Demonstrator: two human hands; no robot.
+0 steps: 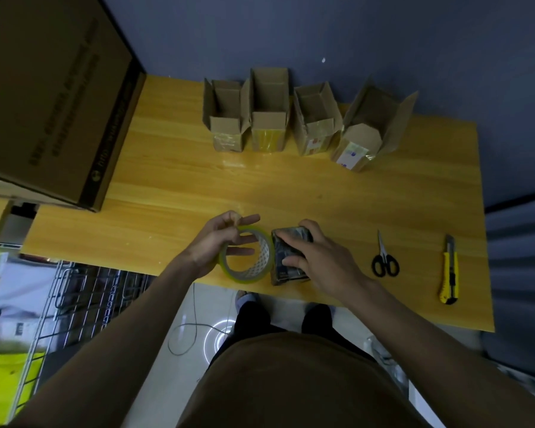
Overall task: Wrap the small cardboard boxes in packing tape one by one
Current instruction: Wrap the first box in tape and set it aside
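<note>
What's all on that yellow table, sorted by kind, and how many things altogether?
Open small cardboard boxes: 4
Dark box being wrapped, gripped by the right hand: 1
Tape roll, held by the left hand: 1
Scissors: 1
Yellow utility knife: 1
Large cardboard box: 1
Total: 9
</note>
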